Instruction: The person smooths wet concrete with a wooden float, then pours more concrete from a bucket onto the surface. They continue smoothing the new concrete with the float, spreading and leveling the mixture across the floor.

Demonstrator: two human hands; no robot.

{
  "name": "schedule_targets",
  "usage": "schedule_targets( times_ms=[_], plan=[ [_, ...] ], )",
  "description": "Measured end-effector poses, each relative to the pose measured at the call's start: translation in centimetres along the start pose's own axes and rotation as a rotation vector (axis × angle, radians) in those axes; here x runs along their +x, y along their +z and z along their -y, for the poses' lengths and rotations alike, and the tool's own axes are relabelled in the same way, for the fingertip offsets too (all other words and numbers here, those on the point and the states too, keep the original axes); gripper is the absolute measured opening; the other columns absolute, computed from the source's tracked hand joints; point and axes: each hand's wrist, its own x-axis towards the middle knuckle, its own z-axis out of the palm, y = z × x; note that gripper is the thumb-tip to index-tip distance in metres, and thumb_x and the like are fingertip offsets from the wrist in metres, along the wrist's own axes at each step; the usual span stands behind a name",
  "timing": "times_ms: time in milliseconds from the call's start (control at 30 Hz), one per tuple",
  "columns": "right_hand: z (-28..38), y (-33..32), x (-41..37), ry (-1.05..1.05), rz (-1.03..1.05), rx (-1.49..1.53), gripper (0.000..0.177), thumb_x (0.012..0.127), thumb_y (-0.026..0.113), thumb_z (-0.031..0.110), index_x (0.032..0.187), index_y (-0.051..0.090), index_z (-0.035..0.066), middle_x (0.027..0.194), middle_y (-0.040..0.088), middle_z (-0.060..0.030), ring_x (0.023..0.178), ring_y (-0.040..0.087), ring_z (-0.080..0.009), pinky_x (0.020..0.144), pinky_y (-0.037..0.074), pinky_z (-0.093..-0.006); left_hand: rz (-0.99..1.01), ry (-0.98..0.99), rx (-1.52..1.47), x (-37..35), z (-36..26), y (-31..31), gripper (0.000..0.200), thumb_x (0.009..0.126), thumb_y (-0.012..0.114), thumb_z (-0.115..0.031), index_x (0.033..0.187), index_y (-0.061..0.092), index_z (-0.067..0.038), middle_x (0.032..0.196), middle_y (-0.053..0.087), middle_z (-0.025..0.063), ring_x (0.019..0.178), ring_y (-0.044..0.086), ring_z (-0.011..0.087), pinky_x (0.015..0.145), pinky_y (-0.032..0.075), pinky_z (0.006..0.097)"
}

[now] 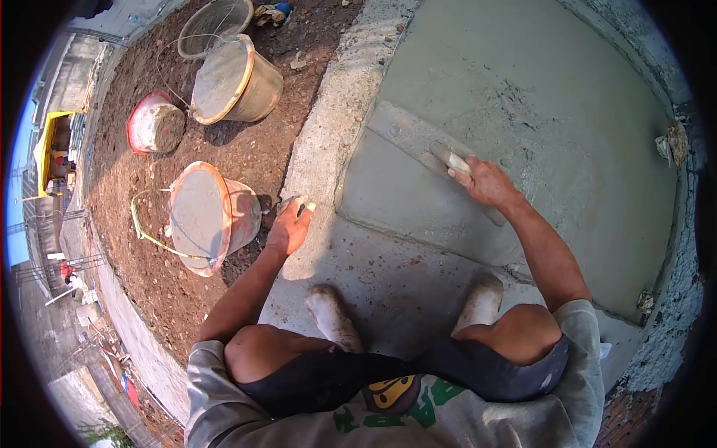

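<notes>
My right hand (489, 183) is closed around the pale handle of a long plastering trowel (407, 131). The trowel's flat blade lies on wet grey cement (441, 52), slanting from upper left to lower right. Smooth cement shows on the near-left side of the blade; rougher, wetter patches lie beyond my hand. My left hand (289, 226) rests at the pale concrete ledge (328, 127), its fingers apart and their tips smeared with cement. Close to its left, a bucket of cement (200, 213) with an orange rim stands on the soil.
Behind that bucket are a yellowish bucket of cement (224, 82), another bucket (213, 26) and a small red-rimmed bucket (155, 123) tipped on the soil. My booted feet (332, 317) stand on hard concrete before the cement's edge. A rough wall (672, 336) borders the right.
</notes>
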Motion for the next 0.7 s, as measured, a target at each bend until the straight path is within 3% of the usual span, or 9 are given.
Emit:
schedule_targets(
  times_ms=[133,233,333,467,533,700],
  plan=[
    [-1.9,-3.0,3.0,0.161,-0.179,0.115,0.072,0.093,0.046,0.062,0.112,0.058,-0.007,0.095,0.066,-0.0304,0.096,0.064,-0.0447,0.083,0.05,-0.0512,0.016,-0.019,-0.019,-0.3,0.2,0.2,0.056,0.096,0.05,-0.044,0.134,0.05,-0.003,0.135,0.052,0.0228,0.127,0.048,0.0365,0.108,0.037,0.0393],
    [-2.6,-5.0,2.7,0.384,-0.223,0.367,0.073,0.093,0.048,0.062,0.109,0.058,-0.008,0.093,0.065,-0.0316,0.094,0.065,-0.0455,0.08,0.051,-0.0507,-0.022,0.013,-0.032,-1.3,0.1,-0.1,0.052,0.097,0.05,-0.04,0.131,0.052,-0.001,0.132,0.054,0.0232,0.126,0.049,0.0355,0.107,0.037,0.0384],
    [-5.7,-1.2,1.3,0.324,-0.416,0.306,0.073,0.094,0.048,0.06,0.111,0.057,-0.01,0.092,0.065,-0.0331,0.092,0.065,-0.0472,0.079,0.051,-0.0507,-0.038,-0.001,-0.055,-1.8,1.0,0.3,0.048,0.098,0.05,-0.037,0.129,0.054,-0.001,0.129,0.056,0.0225,0.125,0.05,0.0347,0.106,0.037,0.0377],
    [0.8,2.1,-4.3,0.176,-0.294,0.341,0.073,0.095,0.048,0.057,0.122,0.051,-0.01,0.095,0.064,-0.0356,0.094,0.062,-0.0509,0.081,0.05,-0.0518,-0.016,-0.07,-0.096,-1.3,1.6,0.8,0.047,0.098,0.049,-0.038,0.129,0.054,-0.003,0.13,0.056,0.0221,0.125,0.05,0.0353,0.106,0.038,0.038],
    [3.6,4.0,-4.6,0.209,-0.144,0.353,0.072,0.095,0.047,0.056,0.122,0.049,-0.011,0.094,0.063,-0.0363,0.094,0.062,-0.0521,0.082,0.05,-0.0529,-0.015,-0.042,-0.084,0.0,1.7,0.7,0.049,0.098,0.048,-0.039,0.131,0.053,-0.003,0.133,0.053,0.0237,0.127,0.048,0.0365,0.107,0.037,0.0389],
    [6.0,7.3,-3.0,0.2,-0.151,0.401,0.071,0.096,0.046,0.055,0.117,0.049,-0.013,0.093,0.063,-0.0368,0.094,0.061,-0.0528,0.083,0.05,-0.0528,-0.049,0.079,-0.05,0.9,0.7,0.3,0.046,0.099,0.048,-0.036,0.13,0.053,-0.002,0.129,0.055,0.0221,0.124,0.05,0.0359,0.105,0.038,0.0385]
  ],
)
